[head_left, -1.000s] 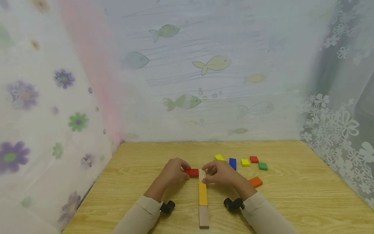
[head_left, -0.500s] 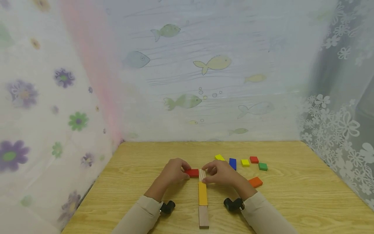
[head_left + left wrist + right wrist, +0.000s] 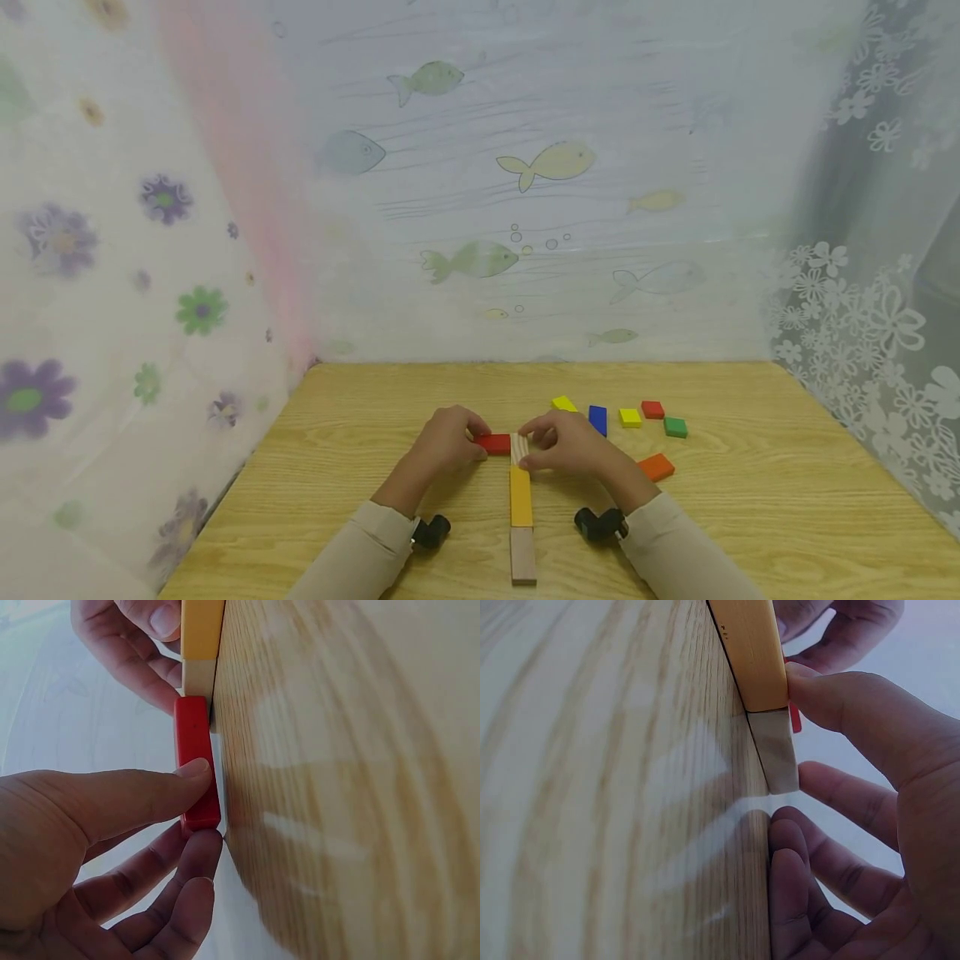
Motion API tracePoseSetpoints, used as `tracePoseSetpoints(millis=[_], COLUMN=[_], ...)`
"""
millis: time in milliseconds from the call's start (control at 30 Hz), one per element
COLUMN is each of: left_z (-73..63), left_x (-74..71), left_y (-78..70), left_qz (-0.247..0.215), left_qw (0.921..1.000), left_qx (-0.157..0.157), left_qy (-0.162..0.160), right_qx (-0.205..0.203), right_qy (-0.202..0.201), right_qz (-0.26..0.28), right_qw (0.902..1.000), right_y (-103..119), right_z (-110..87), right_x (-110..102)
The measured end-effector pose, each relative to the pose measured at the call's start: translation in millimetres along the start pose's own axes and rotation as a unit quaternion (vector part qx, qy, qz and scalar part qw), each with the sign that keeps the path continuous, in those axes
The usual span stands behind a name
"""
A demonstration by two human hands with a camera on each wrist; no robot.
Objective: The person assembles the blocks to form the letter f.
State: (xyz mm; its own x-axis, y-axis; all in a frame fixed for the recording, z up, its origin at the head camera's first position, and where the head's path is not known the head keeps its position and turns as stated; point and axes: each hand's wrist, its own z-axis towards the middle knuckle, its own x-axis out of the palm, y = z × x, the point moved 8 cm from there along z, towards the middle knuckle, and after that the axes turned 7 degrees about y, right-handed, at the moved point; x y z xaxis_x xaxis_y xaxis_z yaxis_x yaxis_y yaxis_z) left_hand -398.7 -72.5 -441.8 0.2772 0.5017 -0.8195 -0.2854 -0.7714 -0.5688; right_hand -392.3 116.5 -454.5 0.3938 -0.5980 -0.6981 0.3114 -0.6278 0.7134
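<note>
My left hand (image 3: 448,442) pinches a red wooden block (image 3: 495,444) between thumb and fingers. In the left wrist view the thumb lies along the side of the red block (image 3: 193,735), whose far end meets a pale block. My right hand (image 3: 570,443) holds that pale striped wood block (image 3: 519,448), thumb near its join with the yellow-orange block, index fingertip at its far end. From there the yellow-orange block (image 3: 521,497) and a light brown block (image 3: 522,556) continue the row straight toward me. Curled lower fingers of my right hand rest at the tabletop in the right wrist view.
Behind my right hand lie a yellow block (image 3: 564,404) and a blue block (image 3: 597,420). Farther right are small yellow (image 3: 629,418), red (image 3: 652,410) and green (image 3: 675,427) pieces. An orange block (image 3: 656,467) is partly hidden by my right wrist. Patterned curtains surround the wooden table (image 3: 360,400).
</note>
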Motion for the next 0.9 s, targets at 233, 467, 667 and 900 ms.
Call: tracePoseSetpoints(millis=[233,467,667,900], left_z=[-1.6,-1.8,-3.4,-4.1], left_x=[-1.0,-0.8,-0.9,-0.7], left_y=[-1.3,-1.7,-2.4,-3.2], left_qz=[0.014,0.017,0.014,0.014], left_qw=[0.9999,0.9998,0.9999,0.9999], left_qx=[0.001,0.001,-0.001,0.003], left_qy=[-0.002,-0.007,-0.008,-0.009], right_qx=[0.000,0.005,0.005,0.002], right_qy=[0.002,0.003,0.003,0.004], right_qz=[0.004,0.003,0.003,0.001], right_qw=[1.0000,1.0000,1.0000,1.0000], right_y=[0.9,1.8,2.1,1.0], right_z=[-0.7,-1.9,-2.1,-1.2], right_x=[-0.2,-0.1,-0.2,0.2])
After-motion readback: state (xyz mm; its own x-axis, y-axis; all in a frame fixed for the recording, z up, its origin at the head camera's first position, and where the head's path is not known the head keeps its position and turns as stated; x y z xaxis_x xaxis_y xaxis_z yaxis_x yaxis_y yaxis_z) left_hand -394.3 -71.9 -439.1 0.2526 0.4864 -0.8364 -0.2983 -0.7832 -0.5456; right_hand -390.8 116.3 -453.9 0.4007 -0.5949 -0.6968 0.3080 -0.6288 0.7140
